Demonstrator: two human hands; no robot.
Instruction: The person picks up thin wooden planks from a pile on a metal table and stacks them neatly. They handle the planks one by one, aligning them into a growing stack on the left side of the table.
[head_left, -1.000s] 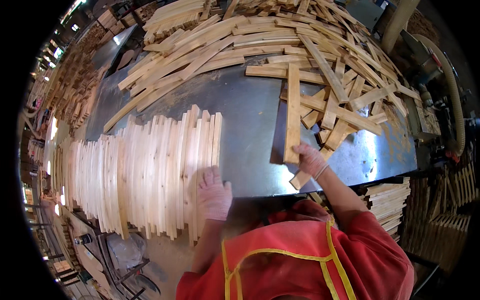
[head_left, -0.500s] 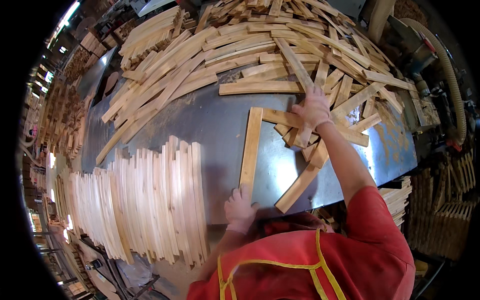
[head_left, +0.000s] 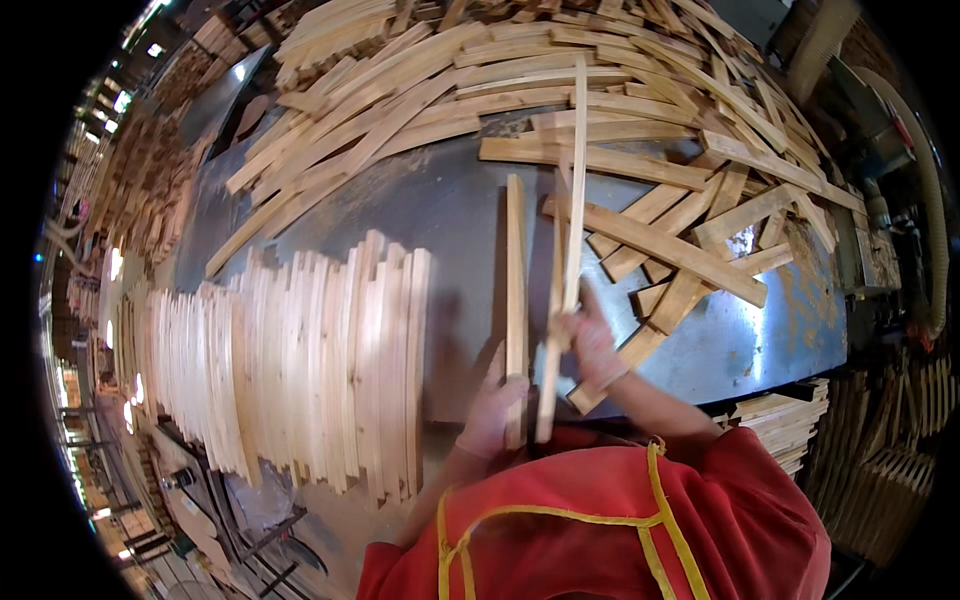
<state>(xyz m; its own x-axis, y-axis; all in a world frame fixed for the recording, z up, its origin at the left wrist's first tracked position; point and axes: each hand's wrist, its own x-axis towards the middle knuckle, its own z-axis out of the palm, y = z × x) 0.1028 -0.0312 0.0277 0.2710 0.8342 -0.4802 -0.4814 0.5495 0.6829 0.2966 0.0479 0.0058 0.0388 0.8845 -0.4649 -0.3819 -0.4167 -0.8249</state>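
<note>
My left hand (head_left: pixel 488 412) is closed around the lower part of a wooden slat (head_left: pixel 515 290), which stands on edge, pointing away from me. Just to its right, my right hand (head_left: pixel 594 348) grips a longer pale slat (head_left: pixel 577 190) near its lower end. That slat is raised above the table, its far end overlapping the loose pile. A darker strip shows along its left side; I cannot tell if it is a second slat. The two held pieces lie almost parallel, a narrow gap between them. Right of my right hand, a slat (head_left: pixel 665 250) lies slantwise over several others.
A row of pale slats (head_left: pixel 340 360) stands side by side at the left front of the metal table (head_left: pixel 460 240). Loose slats (head_left: pixel 620 105) heap across the far side. A ribbed hose (head_left: pixel 930 200) hangs at the right, and more stacked wood (head_left: pixel 790 430) sits below the table's right edge.
My right hand has come back from the pile toward me, bringing a long slat upright beside the left one. My left hand has turned its slat onto its edge.
</note>
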